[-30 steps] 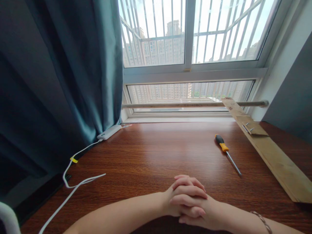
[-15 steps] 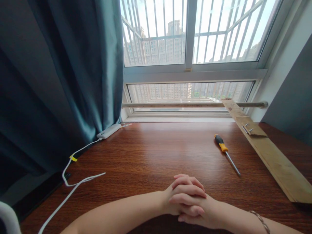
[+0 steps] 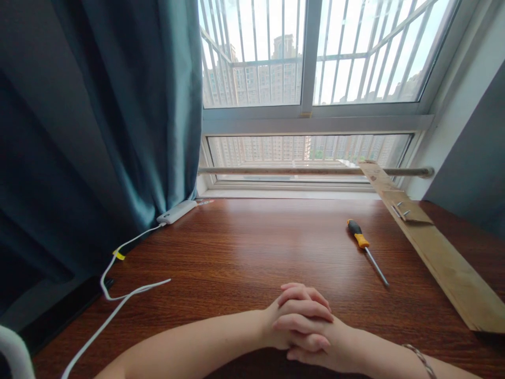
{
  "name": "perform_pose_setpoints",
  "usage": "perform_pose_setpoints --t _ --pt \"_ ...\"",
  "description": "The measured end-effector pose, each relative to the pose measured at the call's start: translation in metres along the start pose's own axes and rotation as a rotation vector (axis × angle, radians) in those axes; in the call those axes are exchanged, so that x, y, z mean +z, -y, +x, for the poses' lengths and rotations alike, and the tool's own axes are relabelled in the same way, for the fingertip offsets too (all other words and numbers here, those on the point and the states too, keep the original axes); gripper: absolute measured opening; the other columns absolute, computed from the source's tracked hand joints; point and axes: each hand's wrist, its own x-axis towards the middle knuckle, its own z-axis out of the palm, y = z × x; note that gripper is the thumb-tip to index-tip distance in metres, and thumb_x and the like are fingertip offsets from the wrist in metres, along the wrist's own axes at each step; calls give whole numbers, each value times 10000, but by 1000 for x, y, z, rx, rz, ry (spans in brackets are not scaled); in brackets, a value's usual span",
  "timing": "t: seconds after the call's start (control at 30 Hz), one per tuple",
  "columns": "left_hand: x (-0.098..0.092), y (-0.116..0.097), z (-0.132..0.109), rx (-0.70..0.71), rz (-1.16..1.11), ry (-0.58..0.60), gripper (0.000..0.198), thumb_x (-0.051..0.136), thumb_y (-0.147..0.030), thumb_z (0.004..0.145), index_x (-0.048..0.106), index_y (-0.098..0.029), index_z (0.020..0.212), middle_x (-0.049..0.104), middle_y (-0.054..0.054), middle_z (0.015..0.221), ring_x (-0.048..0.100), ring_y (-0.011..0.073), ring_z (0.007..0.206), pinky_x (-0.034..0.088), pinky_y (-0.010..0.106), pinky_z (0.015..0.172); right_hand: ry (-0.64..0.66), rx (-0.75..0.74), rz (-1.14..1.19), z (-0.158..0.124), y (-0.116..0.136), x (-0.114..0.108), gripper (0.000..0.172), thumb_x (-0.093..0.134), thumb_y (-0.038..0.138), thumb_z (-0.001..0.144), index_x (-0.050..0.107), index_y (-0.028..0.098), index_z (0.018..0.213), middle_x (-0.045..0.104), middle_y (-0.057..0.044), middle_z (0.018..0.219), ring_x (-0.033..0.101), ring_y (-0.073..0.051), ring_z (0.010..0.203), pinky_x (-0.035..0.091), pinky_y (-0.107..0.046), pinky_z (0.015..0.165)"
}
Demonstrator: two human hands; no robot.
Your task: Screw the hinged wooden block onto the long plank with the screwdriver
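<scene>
My left hand and my right hand rest clasped together on the brown wooden table, fingers interlaced, nothing held between them. A thin bracelet circles my right wrist. A screwdriver with a black and orange handle lies on the table beyond my right hand, tip pointing toward me. A long wooden board with a small metal hinge lies diagonally at the right, its far end leaning on a rod by the window.
A white power bank sits at the curtain's foot, its white cable trailing over the table's left edge. A dark teal curtain hangs at the left. A barred window fills the back; a grey wall stands at right.
My clasped hands stay put. The camera has shifted very slightly, nothing on the table has moved.
</scene>
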Motion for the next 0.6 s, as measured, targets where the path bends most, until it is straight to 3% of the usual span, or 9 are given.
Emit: perform_pose_setpoints --t 0.13,0.37,0.6 --pt "-1 4 -1 32 32 29 476 630 -210 706 495 -298 1154 540 30 1138 356 333 1301 593 351 754 -18 -4 7 -1 0 0 444 617 399 811 547 285 1235 392 -65 1298 316 -245 1275 309 -420 1082" --pt "1 14 -1 80 45 72 463 629 -215 697 502 -286 1137 536 36 1125 435 321 1243 592 349 754 -65 -14 -19 -1 -1 1 452 630 404 797 553 306 1231 424 -66 1293 351 -260 1262 342 -437 1055" --pt "0 22 2 165 156 98 386 652 -241 672 537 -256 1040 540 27 1099 454 306 1228 578 336 788 -53 -4 13 -1 1 -1 450 631 379 805 533 307 1238 400 -35 1307 294 -223 1285 280 -410 1102"
